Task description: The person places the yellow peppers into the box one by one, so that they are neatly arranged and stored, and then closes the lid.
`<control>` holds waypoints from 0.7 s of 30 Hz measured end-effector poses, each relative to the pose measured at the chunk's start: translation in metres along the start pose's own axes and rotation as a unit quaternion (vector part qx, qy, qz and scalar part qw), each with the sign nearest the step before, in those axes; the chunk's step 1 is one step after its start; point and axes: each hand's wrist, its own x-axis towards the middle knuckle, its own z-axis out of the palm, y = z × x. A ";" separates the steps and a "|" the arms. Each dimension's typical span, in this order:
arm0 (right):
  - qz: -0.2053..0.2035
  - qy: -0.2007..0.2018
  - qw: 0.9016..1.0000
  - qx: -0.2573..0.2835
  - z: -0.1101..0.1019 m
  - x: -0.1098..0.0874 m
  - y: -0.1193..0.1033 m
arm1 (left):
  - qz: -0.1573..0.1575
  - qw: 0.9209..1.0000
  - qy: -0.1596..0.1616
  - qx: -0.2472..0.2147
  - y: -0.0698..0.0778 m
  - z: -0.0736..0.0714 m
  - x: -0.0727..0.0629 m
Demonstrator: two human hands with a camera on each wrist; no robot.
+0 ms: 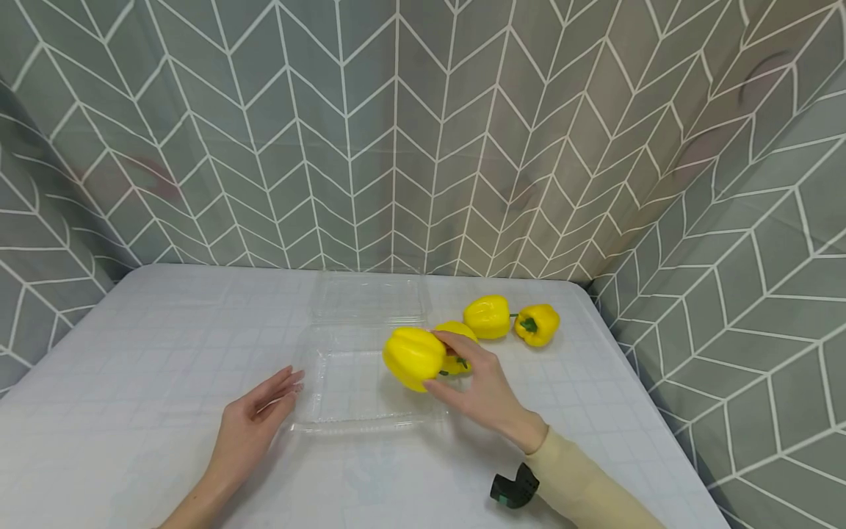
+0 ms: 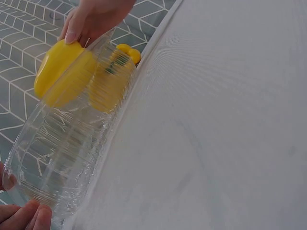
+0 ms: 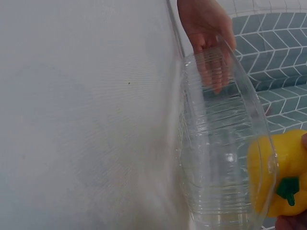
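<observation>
My right hand (image 1: pixel 481 378) grips a yellow bell pepper (image 1: pixel 414 358) between thumb and fingers, over the right part of a clear plastic clamshell container (image 1: pixel 353 422). The right wrist view shows the green stem of the held bell pepper (image 3: pixel 283 167) at the container's rim. Just behind the right hand lies another yellow pepper (image 1: pixel 456 329), partly hidden by it. At the container's left side is my left hand (image 1: pixel 261 411), its fingers loosely extended beside the wall. Through the clear plastic, the left hand (image 3: pixel 211 48) appears with fingers straight.
Two more yellow peppers (image 1: pixel 487 316) lie at the back right of the white table (image 1: pixel 165 353). The container's lid (image 1: pixel 370 297) is folded back toward the patterned curtain (image 1: pixel 370 147). A small black object (image 1: pixel 514 488) is beside the right sleeve (image 1: pixel 581 477).
</observation>
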 end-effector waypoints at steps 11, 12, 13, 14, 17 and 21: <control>0.020 -0.019 0.999 0.015 0.012 0.006 0.002 | 0.004 1.000 -0.001 -0.004 0.000 0.000 0.000; 0.022 -0.019 0.999 0.015 0.013 0.006 0.002 | 0.004 1.000 -0.001 -0.004 0.000 0.000 0.000; 0.024 -0.019 0.999 0.015 0.014 0.006 0.002 | 0.003 1.000 -0.001 -0.004 0.000 0.000 0.000; 0.028 -0.020 0.999 0.017 0.014 0.006 0.002 | 0.003 1.000 0.000 -0.005 0.000 0.000 0.000; 0.035 -0.023 0.999 0.018 0.017 0.007 0.003 | 0.002 1.000 0.001 -0.005 -0.001 0.000 0.000; 0.035 -0.027 0.999 0.013 0.020 0.008 0.005 | 0.005 1.000 0.002 -0.005 -0.001 0.000 0.000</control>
